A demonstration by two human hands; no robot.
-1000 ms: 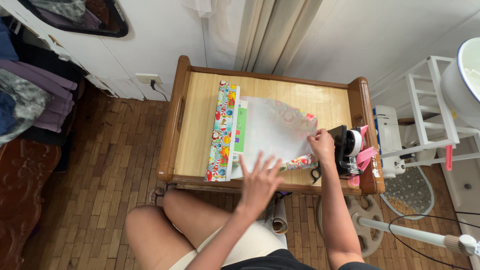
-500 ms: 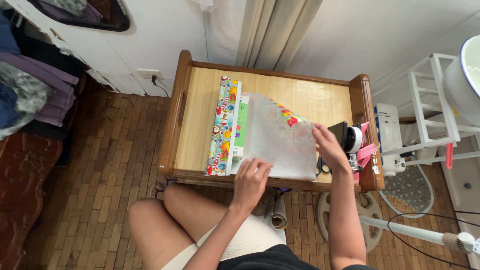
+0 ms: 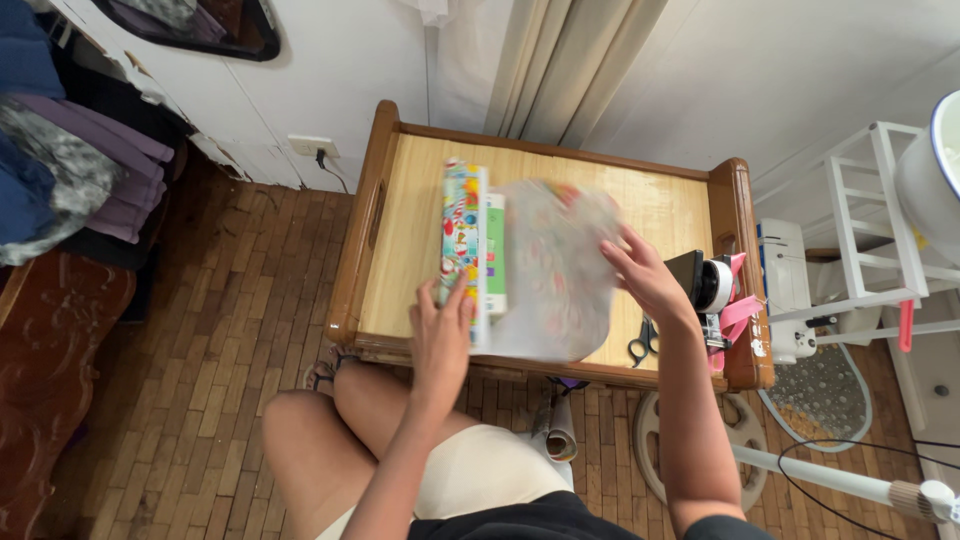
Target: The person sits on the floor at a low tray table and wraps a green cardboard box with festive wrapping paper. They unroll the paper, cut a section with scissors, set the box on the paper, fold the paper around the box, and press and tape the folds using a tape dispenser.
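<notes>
A colourful patterned wrapping sheet (image 3: pixel 556 262), white side up and blurred, lies folded over a flat box (image 3: pixel 490 255) with a green edge on the low wooden tray table (image 3: pixel 410 235). My left hand (image 3: pixel 441 335) presses down on the near left end of the box, on the colourful strip (image 3: pixel 460 230). My right hand (image 3: pixel 645 275) holds the right edge of the sheet, fingers spread. Both forearms reach in from the bottom.
Scissors (image 3: pixel 640 345) lie at the table's near right, beside a tape dispenser (image 3: pixel 712 285) with pink tape. A paper roll (image 3: pixel 560 430) lies on the wood floor under the table. A white shelf (image 3: pixel 870 220) stands at the right, clothes (image 3: pixel 70 170) at the left.
My right hand has lifted the sheet's right edge and folded it leftward over the box. My left hand moved left from the sheet's middle to the box's left end.
</notes>
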